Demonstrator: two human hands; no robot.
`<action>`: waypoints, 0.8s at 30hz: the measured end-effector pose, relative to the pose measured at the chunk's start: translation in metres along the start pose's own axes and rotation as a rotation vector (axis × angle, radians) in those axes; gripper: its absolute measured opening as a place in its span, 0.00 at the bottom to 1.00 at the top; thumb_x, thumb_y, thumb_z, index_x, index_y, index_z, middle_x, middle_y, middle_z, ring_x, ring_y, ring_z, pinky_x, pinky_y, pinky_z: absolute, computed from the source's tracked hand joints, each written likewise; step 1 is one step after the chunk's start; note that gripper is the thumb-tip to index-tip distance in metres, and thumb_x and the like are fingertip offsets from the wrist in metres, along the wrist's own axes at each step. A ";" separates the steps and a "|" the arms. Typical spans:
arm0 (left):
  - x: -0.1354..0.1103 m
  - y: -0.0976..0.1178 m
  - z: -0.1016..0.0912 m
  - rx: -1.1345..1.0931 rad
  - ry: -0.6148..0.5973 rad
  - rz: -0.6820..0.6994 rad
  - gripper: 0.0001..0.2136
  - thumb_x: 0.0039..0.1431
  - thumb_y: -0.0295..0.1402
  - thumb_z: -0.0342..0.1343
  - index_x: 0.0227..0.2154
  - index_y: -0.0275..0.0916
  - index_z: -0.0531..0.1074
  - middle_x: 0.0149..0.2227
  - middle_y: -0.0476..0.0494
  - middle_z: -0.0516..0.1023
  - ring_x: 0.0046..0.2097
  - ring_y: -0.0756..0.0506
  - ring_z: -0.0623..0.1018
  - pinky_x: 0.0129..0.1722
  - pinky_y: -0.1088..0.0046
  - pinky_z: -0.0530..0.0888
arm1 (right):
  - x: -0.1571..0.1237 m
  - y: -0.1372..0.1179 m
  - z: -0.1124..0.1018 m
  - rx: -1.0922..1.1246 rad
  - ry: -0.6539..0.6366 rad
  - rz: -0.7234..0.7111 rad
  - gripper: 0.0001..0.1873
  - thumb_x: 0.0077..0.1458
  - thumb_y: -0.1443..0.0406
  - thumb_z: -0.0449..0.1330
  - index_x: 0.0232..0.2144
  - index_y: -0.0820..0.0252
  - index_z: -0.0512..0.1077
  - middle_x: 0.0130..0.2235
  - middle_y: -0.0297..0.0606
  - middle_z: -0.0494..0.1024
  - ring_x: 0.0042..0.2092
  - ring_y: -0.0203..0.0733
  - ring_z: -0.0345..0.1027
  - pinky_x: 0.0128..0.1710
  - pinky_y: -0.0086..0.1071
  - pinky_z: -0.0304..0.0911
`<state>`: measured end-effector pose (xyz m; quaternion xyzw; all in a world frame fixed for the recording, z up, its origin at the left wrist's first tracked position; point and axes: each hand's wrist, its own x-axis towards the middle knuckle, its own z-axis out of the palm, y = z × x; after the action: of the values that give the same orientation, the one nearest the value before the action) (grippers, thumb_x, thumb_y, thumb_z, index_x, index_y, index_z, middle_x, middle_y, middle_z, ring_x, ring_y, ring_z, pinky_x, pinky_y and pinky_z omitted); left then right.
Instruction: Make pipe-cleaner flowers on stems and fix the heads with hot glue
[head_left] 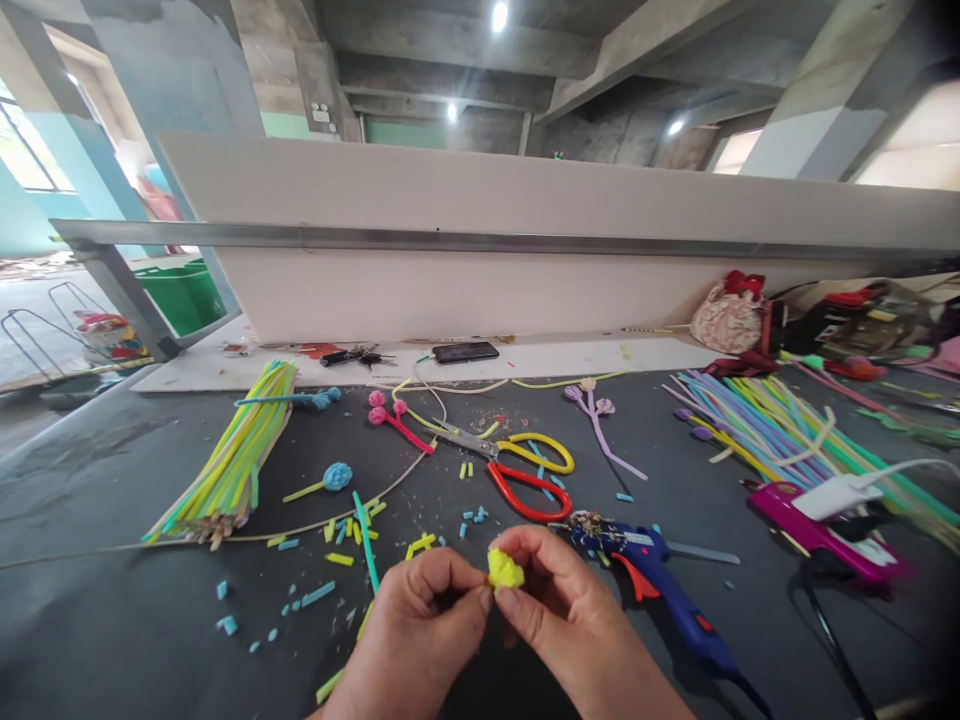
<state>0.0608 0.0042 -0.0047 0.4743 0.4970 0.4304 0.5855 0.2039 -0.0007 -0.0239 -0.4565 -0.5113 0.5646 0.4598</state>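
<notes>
hands: left (pixel 427 625) and right (pixel 559 610) both pinching yellow puff (pixel 505 570) | tip: keeping fingertip pressure light, even | glue gun (pixel 660 590) lying at 3 o'clock

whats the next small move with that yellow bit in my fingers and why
Probably keep pinching and shaping the yellow curled piece: both the left hand and right hand grip it at the fingertips above the table, and the glue gun lies untouched beside the right hand.
</notes>
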 end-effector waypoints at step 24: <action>0.010 -0.021 -0.020 -0.490 -0.578 -0.290 0.11 0.46 0.36 0.66 0.23 0.32 0.73 0.21 0.49 0.67 0.20 0.56 0.60 0.19 0.78 0.49 | -0.020 -0.009 -0.003 -0.196 -0.148 -0.451 0.27 0.53 0.70 0.60 0.50 0.36 0.64 0.37 0.29 0.72 0.35 0.33 0.68 0.37 0.25 0.67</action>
<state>0.0430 0.0133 -0.0281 0.3470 0.2565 0.2978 0.8515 0.2109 -0.0195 -0.0142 -0.3307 -0.6849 0.4272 0.4889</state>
